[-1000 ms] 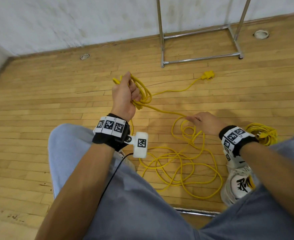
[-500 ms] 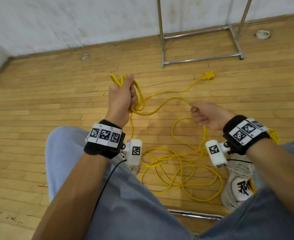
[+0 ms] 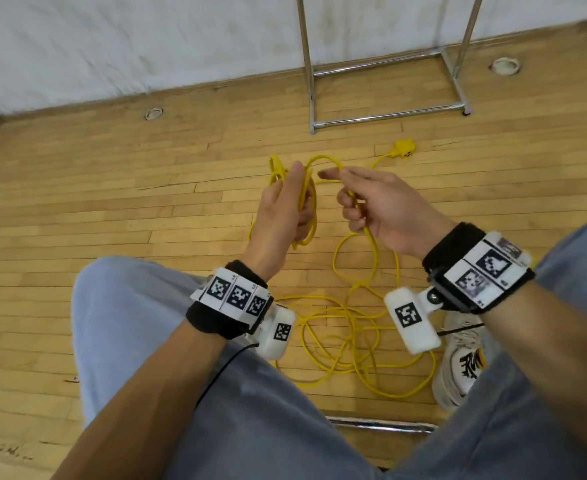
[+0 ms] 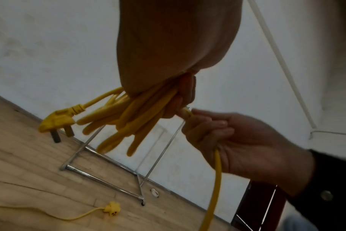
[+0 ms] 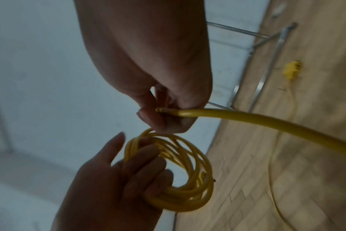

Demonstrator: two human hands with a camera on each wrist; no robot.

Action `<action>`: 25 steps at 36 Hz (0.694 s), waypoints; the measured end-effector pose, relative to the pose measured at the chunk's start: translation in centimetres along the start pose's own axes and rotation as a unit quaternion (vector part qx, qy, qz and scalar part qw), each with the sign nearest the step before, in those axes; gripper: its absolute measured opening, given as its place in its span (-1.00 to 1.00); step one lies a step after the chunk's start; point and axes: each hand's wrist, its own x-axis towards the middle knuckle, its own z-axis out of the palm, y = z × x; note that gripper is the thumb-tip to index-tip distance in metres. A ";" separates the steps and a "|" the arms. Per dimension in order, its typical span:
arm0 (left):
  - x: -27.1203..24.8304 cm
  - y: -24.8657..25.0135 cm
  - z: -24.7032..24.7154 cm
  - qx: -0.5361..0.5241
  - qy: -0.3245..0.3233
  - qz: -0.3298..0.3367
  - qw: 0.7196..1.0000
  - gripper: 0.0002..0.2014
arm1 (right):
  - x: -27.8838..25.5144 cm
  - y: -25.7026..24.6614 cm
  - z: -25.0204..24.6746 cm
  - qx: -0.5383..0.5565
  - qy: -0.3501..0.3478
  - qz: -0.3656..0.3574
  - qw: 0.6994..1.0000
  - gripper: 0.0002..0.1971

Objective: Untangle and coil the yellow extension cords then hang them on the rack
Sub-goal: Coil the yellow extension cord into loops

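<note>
Yellow extension cord [image 3: 354, 327] coil upright in curled left hand [image 3: 281, 209], right hand [image 3: 382, 206] fingers pinching its downward-trailing strand.

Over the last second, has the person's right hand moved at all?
Yes. The right hand has risen from low over the loose cord on the floor and swung in toward the left hand, farther from the white shoe.

From my seat a lot stays out of sight. The rack [image 3: 382, 114] is cut off at the top edge of the head view, so I only get its legs and base. Below it, the loose cord [image 3: 350, 344] pile slips behind both wrist cameras and my knee. In the left wrist view the left hand [image 4: 174, 46] covers where the coil [image 4: 132, 118] is gripped, and everything there is soft with blur.
</note>
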 end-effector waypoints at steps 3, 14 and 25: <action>-0.2 0.3 0.9 -0.009 0.021 -0.001 1.000 -0.56 | -0.5 -0.3 1.5 -0.125 0.022 -0.087 0.988 -0.70; 0.4 1.5 2.2 -0.041 0.107 0.037 0.993 -0.60 | -0.2 -0.9 5.0 -0.312 0.114 -0.265 0.906 -0.91; 2.0 1.2 1.3 -0.123 0.113 -0.016 0.986 -0.55 | -0.1 0.5 3.3 -0.377 0.053 -0.281 0.881 -0.59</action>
